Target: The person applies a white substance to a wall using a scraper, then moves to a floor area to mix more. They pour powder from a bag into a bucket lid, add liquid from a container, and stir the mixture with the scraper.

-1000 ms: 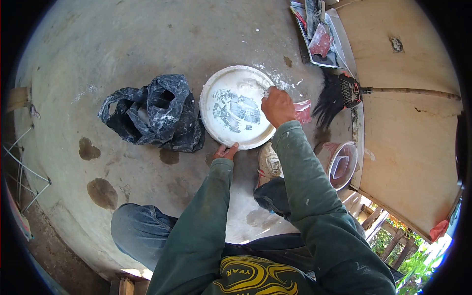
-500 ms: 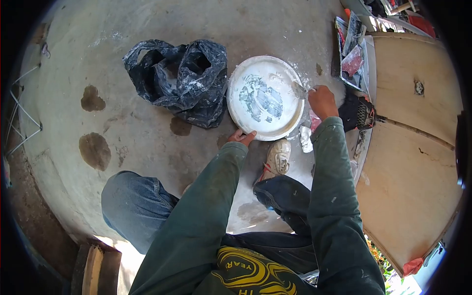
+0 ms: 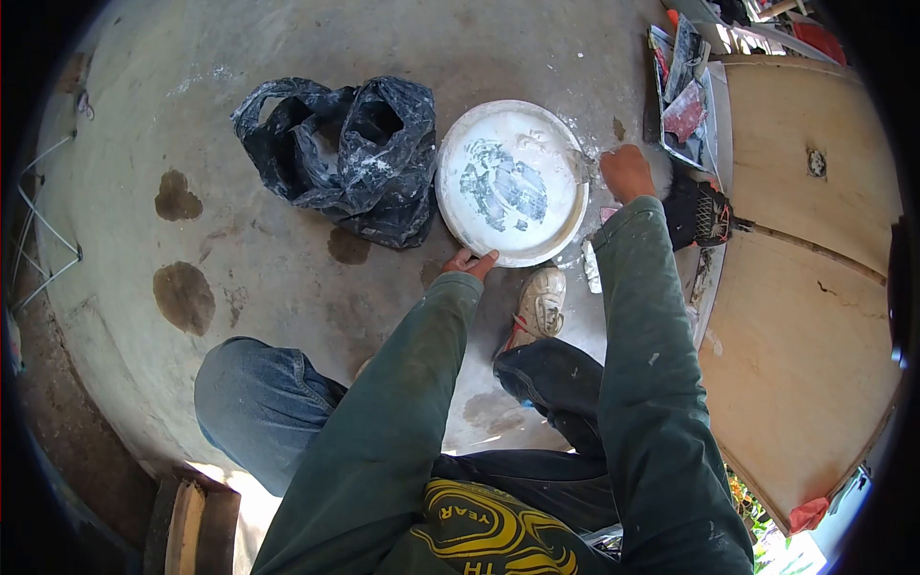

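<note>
A round white basin (image 3: 513,244) stands on the floor, its inside coated with white powder or paste and a grey patch showing through in the middle. Its near rim is gripped by my left hand (image 3: 470,262), thumb on top. My right hand (image 3: 628,174) is closed in a fist at the basin's right side. It holds the handle of a putty knife (image 3: 581,167), whose blade, partly hard to make out, lies at the right inner wall. Some white material (image 3: 529,144) is heaped near the far right of the basin.
A black plastic bag (image 3: 340,158) dusted with white stands open left of the basin. My shoe (image 3: 541,302) is just below the rim. A tray of scraps (image 3: 685,105), a dark shoe-like item (image 3: 700,213) and wooden panels (image 3: 805,355) lie to the right. White cloth or paper (image 3: 591,266) lies nearby.
My right hand has turned and moved slightly up, with the putty knife still at the basin's right wall. The basin sits slightly higher and further left in view; my left hand stays on its rim.
</note>
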A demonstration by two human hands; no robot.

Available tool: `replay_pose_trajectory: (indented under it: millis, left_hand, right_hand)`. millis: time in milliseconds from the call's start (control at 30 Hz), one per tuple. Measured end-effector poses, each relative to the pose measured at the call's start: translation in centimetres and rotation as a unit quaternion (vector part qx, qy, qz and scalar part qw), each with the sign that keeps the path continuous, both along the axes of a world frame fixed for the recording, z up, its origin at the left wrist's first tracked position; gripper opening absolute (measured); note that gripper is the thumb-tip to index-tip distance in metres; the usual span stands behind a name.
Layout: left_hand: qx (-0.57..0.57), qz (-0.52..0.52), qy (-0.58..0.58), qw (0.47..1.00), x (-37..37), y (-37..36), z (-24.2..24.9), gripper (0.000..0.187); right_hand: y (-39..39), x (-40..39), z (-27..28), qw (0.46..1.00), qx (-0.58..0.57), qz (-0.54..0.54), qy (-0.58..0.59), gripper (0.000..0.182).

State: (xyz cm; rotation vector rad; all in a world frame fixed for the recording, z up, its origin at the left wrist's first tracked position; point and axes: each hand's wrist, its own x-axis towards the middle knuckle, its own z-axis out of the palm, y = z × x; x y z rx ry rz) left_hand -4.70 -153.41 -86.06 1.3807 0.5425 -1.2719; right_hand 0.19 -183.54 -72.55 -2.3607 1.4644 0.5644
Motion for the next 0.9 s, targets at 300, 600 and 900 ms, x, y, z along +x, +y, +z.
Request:
replay_pose_trajectory:
  millis: [300,600,900]
  left_hand:
    - [-0.045,0.063,-0.007,0.997,-0.8,0.2,-0.8,0.061]
    - [-0.02,0.061,0.0,0.998,-0.8,0.3,-1.3,0.063]
    - [-0.048,0.075,0.005,0.996,-0.9,0.2,-1.7,0.062]
  right_hand:
    - [3.5,2.1,0.0,0.999,-0.003,0.027,-0.039,0.033]
    - [0.8,1.8,0.1,0.999,0.017,0.042,0.003,0.034]
    - [3.1,6.1,0.1,0.997,0.006,0.078,-0.008,0.034]
